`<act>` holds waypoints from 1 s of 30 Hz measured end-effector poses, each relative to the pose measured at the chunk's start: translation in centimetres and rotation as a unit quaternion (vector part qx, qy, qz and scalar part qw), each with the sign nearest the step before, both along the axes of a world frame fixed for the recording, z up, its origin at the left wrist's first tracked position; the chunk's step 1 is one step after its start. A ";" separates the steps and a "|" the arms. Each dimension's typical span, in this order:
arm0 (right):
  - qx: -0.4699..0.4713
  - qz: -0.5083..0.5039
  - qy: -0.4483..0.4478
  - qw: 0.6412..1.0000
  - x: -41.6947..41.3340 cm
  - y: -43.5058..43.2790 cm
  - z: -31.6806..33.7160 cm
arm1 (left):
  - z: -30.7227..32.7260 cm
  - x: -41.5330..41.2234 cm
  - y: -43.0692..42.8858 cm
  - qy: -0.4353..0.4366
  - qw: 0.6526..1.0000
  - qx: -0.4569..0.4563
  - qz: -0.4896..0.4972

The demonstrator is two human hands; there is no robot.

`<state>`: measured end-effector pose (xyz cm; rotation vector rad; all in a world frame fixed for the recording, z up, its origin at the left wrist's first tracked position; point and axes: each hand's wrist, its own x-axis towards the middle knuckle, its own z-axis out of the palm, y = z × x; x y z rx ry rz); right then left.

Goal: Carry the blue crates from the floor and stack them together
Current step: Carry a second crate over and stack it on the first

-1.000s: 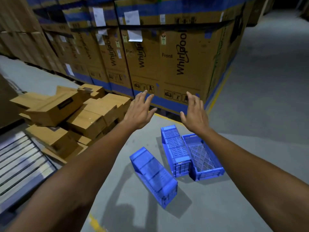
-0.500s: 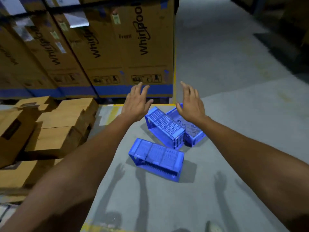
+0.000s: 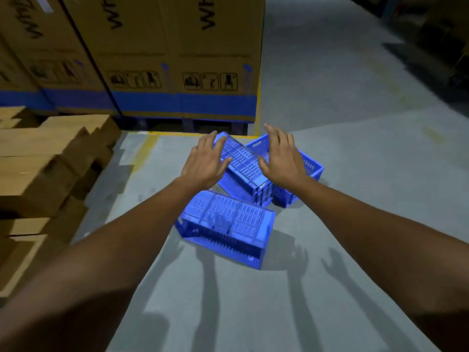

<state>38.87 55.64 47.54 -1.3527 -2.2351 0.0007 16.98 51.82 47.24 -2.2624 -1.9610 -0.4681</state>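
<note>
Three blue crates lie jumbled on the floor [image 3: 355, 174] beside the cartons [image 3: 177, 59]: the near crate [image 3: 228, 224] on its side, the middle crate [image 3: 243, 168] tipped against the far crate [image 3: 311, 171], which sits upright. Our left hand [image 3: 205, 163] and right hand [image 3: 281, 158] hover over the middle one, fingers spread, holding nothing. We judge them light, stiff slotted plastic, best gripped by the rims or end handles.
</note>
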 end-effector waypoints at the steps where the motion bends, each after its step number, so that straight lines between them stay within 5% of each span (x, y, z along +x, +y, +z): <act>1: 0.002 0.001 -0.007 1.000 0.0 0.8 -3.9 | -3.9 -0.2 0.5 -0.001 1.000 0.001 0.001; 11: 0.004 -0.025 -0.073 0.997 1.0 5.4 -32.4 | -34.5 -3.1 4.8 -0.031 0.998 0.035 0.037; 17: -0.085 -0.011 -0.147 0.985 -1.5 6.1 -40.8 | -43.5 -2.5 5.2 -0.069 0.966 -0.118 0.219; 22: -0.213 0.017 -0.186 0.959 -5.8 5.6 -44.4 | -45.4 -0.5 4.3 -0.347 0.858 -0.080 0.370; 26: -0.207 0.003 -0.198 0.958 -6.8 5.4 -45.2 | -45.3 1.5 4.7 -0.562 0.707 -0.025 0.428; 29: -0.199 0.007 -0.188 0.962 -6.4 5.4 -45.0 | -45.8 1.6 5.7 -0.620 0.684 -0.024 0.384; 30: -0.201 0.010 -0.184 0.962 -6.2 5.5 -44.8 | -45.8 1.4 6.1 -0.653 0.653 -0.017 0.384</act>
